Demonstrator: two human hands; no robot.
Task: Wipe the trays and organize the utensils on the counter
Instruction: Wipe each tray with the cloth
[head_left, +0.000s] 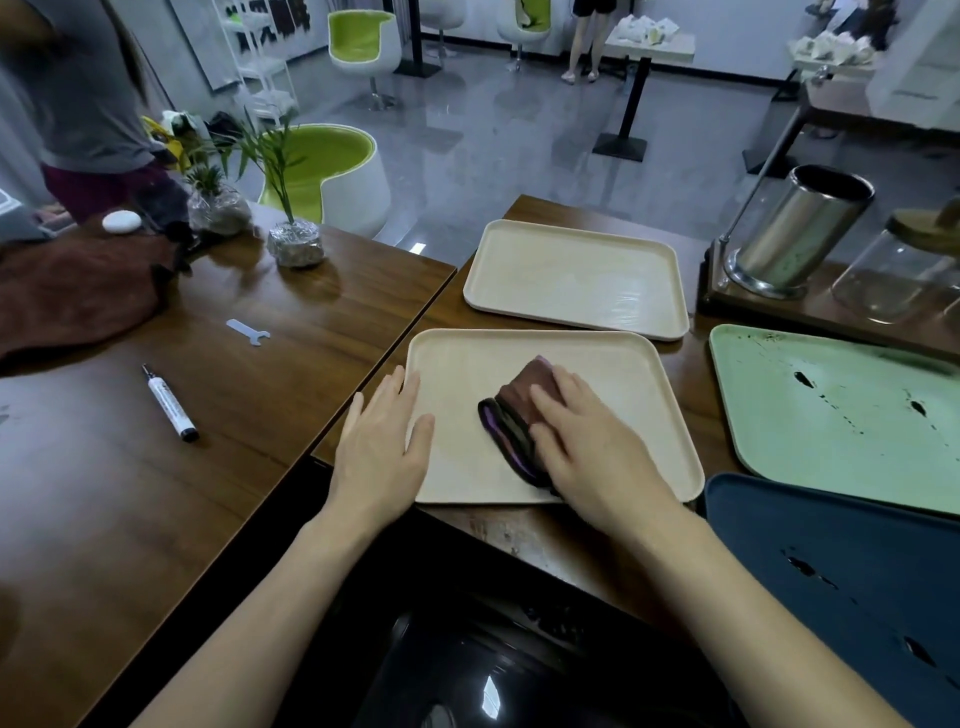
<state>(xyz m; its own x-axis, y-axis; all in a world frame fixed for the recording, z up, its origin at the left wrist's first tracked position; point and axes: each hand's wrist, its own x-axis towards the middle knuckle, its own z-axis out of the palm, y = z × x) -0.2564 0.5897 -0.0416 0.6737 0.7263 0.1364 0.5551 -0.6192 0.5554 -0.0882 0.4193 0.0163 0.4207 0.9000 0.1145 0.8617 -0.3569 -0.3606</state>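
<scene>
With my left hand (382, 441) flat on the centre-frame cream tray (467, 364) and my right hand (587, 441) pressing the cloth (519, 410) flat on it, I reckon a hard swipe could skid it off the table's (545, 535) near edge.

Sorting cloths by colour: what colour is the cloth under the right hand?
The cloth is brown with a purple edge; head view.

Bare forearms (270, 603) & hands (382, 441) (597, 452), prob.

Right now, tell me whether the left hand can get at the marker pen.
Probably yes. The left hand lies flat on the edge of the near beige tray, holding nothing, and only bare tabletop lies between it and the marker pen.
</scene>
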